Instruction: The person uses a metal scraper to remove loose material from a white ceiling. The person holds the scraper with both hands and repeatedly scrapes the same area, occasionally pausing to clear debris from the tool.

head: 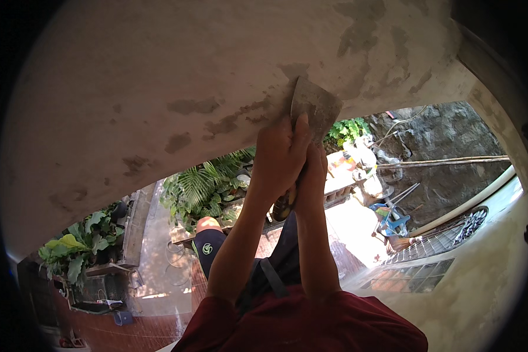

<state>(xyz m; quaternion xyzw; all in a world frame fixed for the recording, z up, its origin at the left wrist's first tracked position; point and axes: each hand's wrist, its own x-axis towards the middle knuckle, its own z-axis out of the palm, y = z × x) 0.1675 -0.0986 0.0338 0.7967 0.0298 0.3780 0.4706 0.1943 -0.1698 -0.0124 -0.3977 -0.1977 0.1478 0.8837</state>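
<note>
Both my hands are wrapped around the handle of a broad putty knife (318,102). My left hand (276,152) grips it from the left, a digit reaching onto the base of the blade. My right hand (315,174) closes around it on the right, and the dark butt of the handle shows below between my wrists. The blade's upper corner lies at a grey patch on a pale plastered surface (229,70); whether it presses there I cannot tell. More rough grey patches (193,105) mark that surface.
Far below are a tiled floor (127,330), a planter with leafy plants (77,242) and a palm (198,185). To the right, a blue plastic object (394,222) and a broom (402,242) stand near a rock face (449,132). A pale wall (475,281) with metal grating rises at right.
</note>
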